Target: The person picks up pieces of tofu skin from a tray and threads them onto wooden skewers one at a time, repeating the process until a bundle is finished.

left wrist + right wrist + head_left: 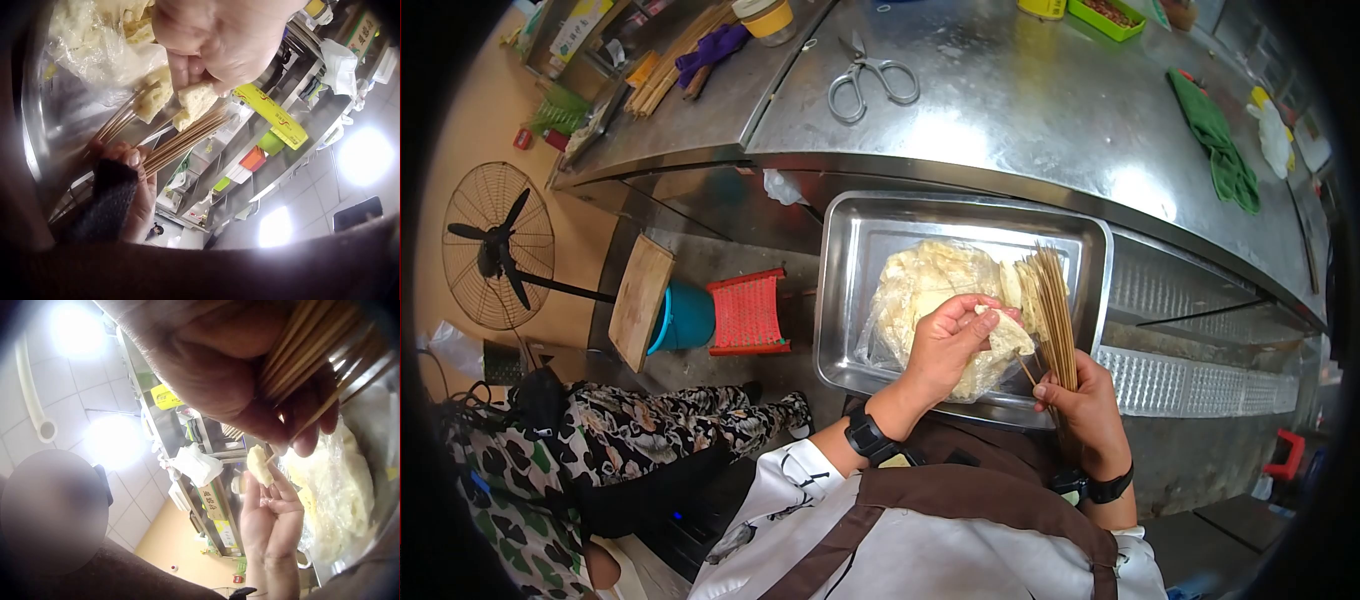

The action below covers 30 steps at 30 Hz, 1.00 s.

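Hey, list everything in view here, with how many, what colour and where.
Metal tray: one, silver, before the person
Clear plastic wrapping: one bundle, transparent, in the tray
Food pieces: several, pale yellow, in and above the tray
Skewers: uncounted bundle, brown, above the tray's right side
Scissors: one, grey, on the counter
Green cloth: one, green, counter's right
Purple cloth: one, purple, counter's left
Woven-seat stool: one, red, floor, left of tray
Bucket: one, teal, beside the stool
Floor fan: one, black, far left
Second person: one, patterned clothes, lower left
Small background items: too unclear to count
Left hand: one, pinching a food piece
Right hand: one, gripping skewers
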Each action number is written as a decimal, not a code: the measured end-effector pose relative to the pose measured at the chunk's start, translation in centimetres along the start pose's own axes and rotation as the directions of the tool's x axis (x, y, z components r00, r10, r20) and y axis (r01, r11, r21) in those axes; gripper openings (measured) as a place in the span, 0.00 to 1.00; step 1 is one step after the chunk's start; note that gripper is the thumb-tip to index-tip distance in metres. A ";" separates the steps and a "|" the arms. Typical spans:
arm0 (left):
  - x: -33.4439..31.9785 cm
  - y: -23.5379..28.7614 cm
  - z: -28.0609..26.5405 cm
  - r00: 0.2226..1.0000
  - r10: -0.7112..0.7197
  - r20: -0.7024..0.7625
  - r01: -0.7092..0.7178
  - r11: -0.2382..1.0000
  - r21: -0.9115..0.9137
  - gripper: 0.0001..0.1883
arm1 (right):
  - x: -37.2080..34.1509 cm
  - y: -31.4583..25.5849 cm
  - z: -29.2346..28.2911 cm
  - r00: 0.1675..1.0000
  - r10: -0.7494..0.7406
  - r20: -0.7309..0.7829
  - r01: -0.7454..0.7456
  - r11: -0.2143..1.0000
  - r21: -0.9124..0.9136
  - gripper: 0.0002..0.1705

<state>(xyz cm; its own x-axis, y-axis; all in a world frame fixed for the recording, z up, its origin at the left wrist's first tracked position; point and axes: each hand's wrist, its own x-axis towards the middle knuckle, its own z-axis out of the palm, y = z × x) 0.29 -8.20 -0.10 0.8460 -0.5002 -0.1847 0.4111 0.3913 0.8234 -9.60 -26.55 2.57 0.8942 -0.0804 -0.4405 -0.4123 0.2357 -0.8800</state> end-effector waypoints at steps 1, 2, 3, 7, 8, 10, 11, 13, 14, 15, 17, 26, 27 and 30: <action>0.0 0.0 0.0 1.000 0.002 0.001 -0.002 1.000 0.001 0.10 | 0.0 0.0 0.0 1.000 0.001 -0.001 -0.001 1.000 0.004 0.12; 0.0 -0.1 0.1 1.000 0.002 -0.002 -0.002 1.000 0.022 0.10 | 0.0 0.0 -0.1 1.000 -0.001 -0.001 0.001 1.000 0.004 0.12; 0.0 -0.1 0.1 1.000 0.003 -0.004 -0.003 0.999 0.044 0.10 | 0.0 0.0 -0.2 1.000 0.002 -0.002 -0.002 1.000 0.001 0.12; 0.0 0.0 0.3 1.000 0.010 -0.020 -0.008 0.998 0.068 0.10 | -0.1 0.1 -0.2 1.000 -0.004 -0.006 0.004 1.000 -0.010 0.10; 0.0 0.0 0.3 1.000 0.011 -0.029 -0.009 0.997 0.073 0.10 | -0.1 0.2 -0.2 1.000 -0.006 -0.006 0.006 1.000 -0.011 0.10; 0.1 -0.1 0.3 0.999 0.014 -0.040 -0.011 0.997 0.077 0.10 | -0.2 0.6 -0.3 0.994 -0.100 -0.049 0.094 0.991 -0.099 0.08; 0.2 0.0 0.4 0.998 0.009 -0.055 -0.003 0.994 0.110 0.10 | -0.3 0.8 -0.3 0.994 -0.100 -0.046 0.095 0.990 -0.100 0.08; 0.2 -0.3 0.2 0.997 0.006 -0.077 0.005 0.990 0.142 0.09 | -0.5 1.2 -0.6 0.940 -0.341 -0.016 0.330 0.918 -0.222 0.06; 0.3 -0.7 -0.1 0.997 0.001 -0.082 0.014 0.985 0.172 0.10 | -0.8 0.9 -0.8 0.941 -0.339 -0.013 0.328 0.918 -0.222 0.06; 0.4 -0.9 -0.2 0.996 -0.007 -0.086 0.024 0.979 0.202 0.12 | -1.4 0.2 -1.0 0.986 -0.167 0.014 0.168 0.980 -0.104 0.06; 0.6 -0.9 -0.2 0.996 -0.012 -0.091 0.037 0.959 0.281 0.14 | -1.9 -0.6 -1.3 0.998 0.011 0.057 -0.012 1.000 0.010 0.06; -0.4 1.3 -3.9 0.937 0.313 -0.157 -0.082 0.631 0.772 0.10 | -1.1 1.0 -2.1 0.979 -0.114 0.168 0.108 0.993 0.046 0.09; -0.9 1.8 -3.8 0.939 0.309 -0.153 -0.080 0.629 0.773 0.10 | -1.2 0.9 -2.2 0.980 -0.114 0.163 0.107 0.993 0.051 0.09; -2.3 2.3 -3.0 0.980 0.196 0.039 -0.102 0.323 0.941 0.07 | -1.5 0.8 -2.1 0.986 -0.051 0.158 0.051 0.999 0.005 0.09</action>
<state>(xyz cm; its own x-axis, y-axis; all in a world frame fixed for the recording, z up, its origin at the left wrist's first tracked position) 0.32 -3.86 0.64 0.8965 -0.4431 0.0017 -0.2729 -0.5492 0.7899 -11.60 -28.23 2.14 0.9305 0.0615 -0.3610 -0.3650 0.2358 -0.9007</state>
